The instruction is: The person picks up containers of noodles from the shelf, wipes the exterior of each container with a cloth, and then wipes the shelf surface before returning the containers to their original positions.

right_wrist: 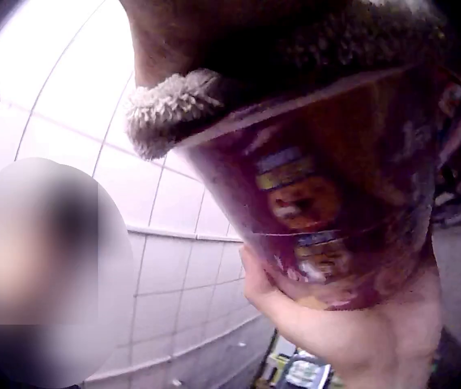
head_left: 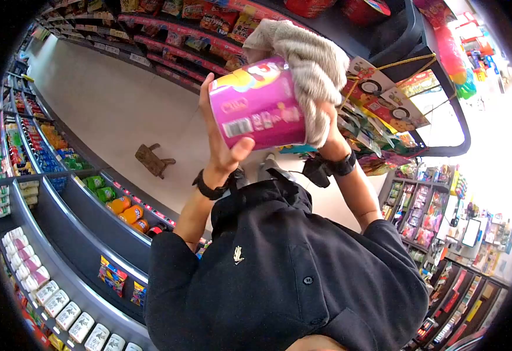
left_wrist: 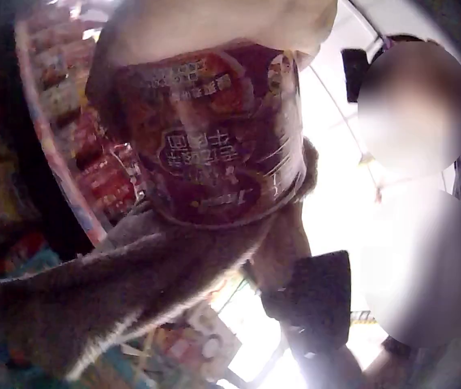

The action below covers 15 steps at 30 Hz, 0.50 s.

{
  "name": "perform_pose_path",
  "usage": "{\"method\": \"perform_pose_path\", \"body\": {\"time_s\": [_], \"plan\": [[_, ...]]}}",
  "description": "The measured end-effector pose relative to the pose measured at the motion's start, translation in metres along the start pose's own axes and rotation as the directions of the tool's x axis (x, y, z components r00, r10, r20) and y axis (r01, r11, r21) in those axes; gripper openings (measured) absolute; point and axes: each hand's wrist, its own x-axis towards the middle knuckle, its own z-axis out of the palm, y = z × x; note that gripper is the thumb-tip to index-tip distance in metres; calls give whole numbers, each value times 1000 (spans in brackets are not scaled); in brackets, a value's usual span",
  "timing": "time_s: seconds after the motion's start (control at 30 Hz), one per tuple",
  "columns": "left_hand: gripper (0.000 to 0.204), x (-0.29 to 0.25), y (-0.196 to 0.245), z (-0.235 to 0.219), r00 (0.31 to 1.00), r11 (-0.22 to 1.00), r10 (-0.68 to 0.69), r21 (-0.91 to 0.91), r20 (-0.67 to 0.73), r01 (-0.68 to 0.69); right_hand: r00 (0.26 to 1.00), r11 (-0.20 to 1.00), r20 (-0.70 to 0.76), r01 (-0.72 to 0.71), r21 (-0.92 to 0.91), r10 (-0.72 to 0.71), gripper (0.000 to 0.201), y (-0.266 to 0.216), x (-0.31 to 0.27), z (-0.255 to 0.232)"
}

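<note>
A purple instant noodle bucket [head_left: 256, 108] is held on its side in front of the chest, with a barcode and a yellow patch on its wrapper. My left hand [head_left: 225, 146] grips it round the base, thumb on the near side and fingers on the far side. Over the wide rim end lies a beige fluffy towel [head_left: 311, 61], bunched and hanging past the bucket. My right hand [head_left: 331, 128] holds the towel against that end; its fingers are mostly hidden by the cloth. In the left wrist view the towel [left_wrist: 141, 275] trails below the bucket [left_wrist: 214, 138].
Packed snack shelves [head_left: 191, 41] run along the far side. A black rack [head_left: 461, 126] with hanging cards stands close by my right hand. Drink shelves [head_left: 109, 205] curve along the left. A small brown stool [head_left: 154, 161] stands on the pale floor [head_left: 103, 105].
</note>
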Motion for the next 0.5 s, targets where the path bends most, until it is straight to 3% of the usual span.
{"method": "perform_pose_path", "body": {"time_s": [0.03,0.07,0.1,0.13,0.17,0.2,0.23,0.27,0.3,0.33,0.37,0.43,0.47,0.5], "plan": [[113,7,2,-11,972,914,211,332,103,-233,963,838,-13,-228,495,269,39,13,4,-3],[112,14,6,-22,918,767,319,504,237,-397,998,985,-31,-47,165,53,38,25,14,-7],[111,22,15,-28,840,562,382,624,385,-542,987,970,29,162,-181,-159,38,32,21,-10],[107,28,17,-32,791,560,424,559,440,-612,965,968,199,200,-154,-168,38,14,26,-11],[107,34,19,-38,793,559,424,563,437,-609,944,694,258,327,-641,-207,38,2,33,-10],[105,41,22,-43,744,521,433,533,508,-667,982,930,141,167,-327,-127,39,1,31,-5],[104,45,27,-47,692,482,437,500,575,-720,998,998,68,-6,56,2,41,-2,29,2],[103,48,32,-49,697,505,435,487,569,-713,953,868,-14,-271,416,304,43,-6,32,5],[103,49,41,-48,701,502,435,494,565,-710,810,551,21,-417,723,586,45,-19,37,11],[103,49,53,-46,738,553,382,503,556,-665,855,742,-129,-350,572,502,43,-28,33,16],[104,48,59,-45,771,598,326,512,547,-616,885,868,-188,-343,359,427,42,-34,28,12],[107,46,59,-45,776,638,330,478,538,-603,938,941,-153,-280,190,310,41,-19,18,1],[108,43,60,-45,821,724,277,453,500,-520,996,961,-63,-46,273,65,42,-14,8,0],[110,41,59,-44,858,799,218,420,464,-430,989,917,-28,-124,379,145,42,8,2,-13]]}}
